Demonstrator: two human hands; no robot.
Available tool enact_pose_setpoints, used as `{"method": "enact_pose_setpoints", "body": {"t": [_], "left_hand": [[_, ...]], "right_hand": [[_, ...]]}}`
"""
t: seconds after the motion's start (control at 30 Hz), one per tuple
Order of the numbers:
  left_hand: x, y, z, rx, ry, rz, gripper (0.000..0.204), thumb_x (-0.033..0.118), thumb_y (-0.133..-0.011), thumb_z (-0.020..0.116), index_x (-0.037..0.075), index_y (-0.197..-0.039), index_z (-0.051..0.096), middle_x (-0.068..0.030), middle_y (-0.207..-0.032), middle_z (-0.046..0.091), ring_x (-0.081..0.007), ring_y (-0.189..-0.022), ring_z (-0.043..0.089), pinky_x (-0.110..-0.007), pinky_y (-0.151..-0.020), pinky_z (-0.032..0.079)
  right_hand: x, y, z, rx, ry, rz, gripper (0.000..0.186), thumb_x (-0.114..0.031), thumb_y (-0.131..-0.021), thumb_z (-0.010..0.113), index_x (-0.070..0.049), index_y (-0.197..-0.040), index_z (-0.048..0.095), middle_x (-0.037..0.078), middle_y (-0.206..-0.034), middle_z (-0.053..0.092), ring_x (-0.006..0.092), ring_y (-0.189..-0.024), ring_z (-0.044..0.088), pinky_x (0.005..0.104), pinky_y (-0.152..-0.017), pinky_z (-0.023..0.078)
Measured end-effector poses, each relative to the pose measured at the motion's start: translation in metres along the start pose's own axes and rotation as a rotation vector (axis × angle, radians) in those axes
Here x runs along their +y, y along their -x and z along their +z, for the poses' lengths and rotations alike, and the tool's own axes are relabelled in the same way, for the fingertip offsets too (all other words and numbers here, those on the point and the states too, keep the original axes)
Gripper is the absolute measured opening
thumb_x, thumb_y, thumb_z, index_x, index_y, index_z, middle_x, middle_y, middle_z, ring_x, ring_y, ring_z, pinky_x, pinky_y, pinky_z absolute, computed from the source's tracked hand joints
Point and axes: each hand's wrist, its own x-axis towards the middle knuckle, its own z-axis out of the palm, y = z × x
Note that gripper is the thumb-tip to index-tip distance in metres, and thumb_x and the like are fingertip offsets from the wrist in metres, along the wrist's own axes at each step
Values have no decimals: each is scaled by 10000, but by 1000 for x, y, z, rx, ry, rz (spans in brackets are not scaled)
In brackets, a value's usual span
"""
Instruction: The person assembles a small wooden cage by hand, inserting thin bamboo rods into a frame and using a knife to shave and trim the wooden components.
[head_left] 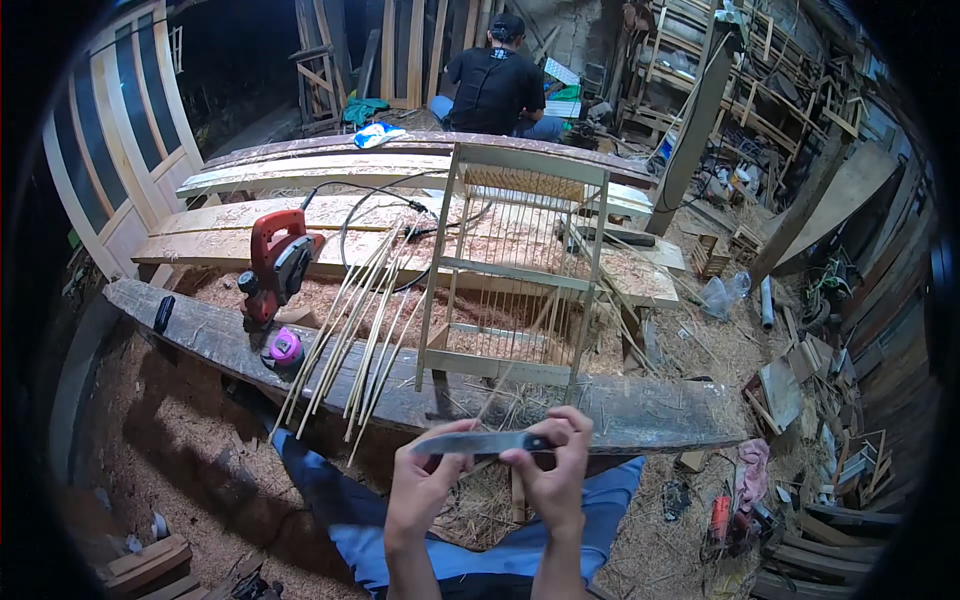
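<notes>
In my right hand (555,475) is the dark handle of a knife (475,442), its blade lying crosswise toward the left. My left hand (430,485) is closed by the blade's far end, pinching a thin bamboo stick (494,392) that slants up and away past the blade; its lower end is hidden. Just beyond my hands a wooden frame cage (515,265) with thin upright bars stands on a worn plank (650,410). Left of the cage, several thin bamboo sticks (365,335) lie across the plank, their near ends overhanging it.
A red electric planer (278,262) with a black cable stands at left, beside a pink-topped round object (284,347). A hammer (615,237) lies behind the cage on shavings-covered boards (350,215). A person in black (495,85) sits at the back. Scrap wood (790,390) piles up at right.
</notes>
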Motion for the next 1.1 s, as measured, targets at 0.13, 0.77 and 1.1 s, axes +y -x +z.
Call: {"method": "enact_pose_setpoints", "body": {"t": [0.13, 0.77, 1.1], "left_hand": [[-10, 1, 7, -9, 10, -49, 303, 19, -953, 608, -39, -1251, 611, -131, -1213, 664, -175, -1091, 653, -306, -922, 564], [13, 6, -34, 83, -139, 3, 235, 24, -946, 605, -17, -1167, 672, -8, -874, 651, -17, -690, 497, -190, -578, 389], [-14, -1, 7, -118, -50, 10, 388, -10, -958, 554, 9, -1345, 587, -47, -1226, 646, -88, -1048, 602, -229, -878, 496]], "right_hand": [[-20, 6, 22, -43, -181, 22, 702, -404, -761, 857, -40, -1225, 475, 95, -1144, 554, 204, -845, 596, 356, -820, 482], [8, -19, -54, 376, -10, 129, 699, -467, -846, 781, -56, -1251, 386, -1, -828, 470, 141, -823, 494, 293, -826, 398], [-12, 2, 22, -72, -37, -47, 707, -426, -743, 863, -19, -1198, 506, 62, -877, 628, 224, -889, 594, 378, -869, 467]]}}
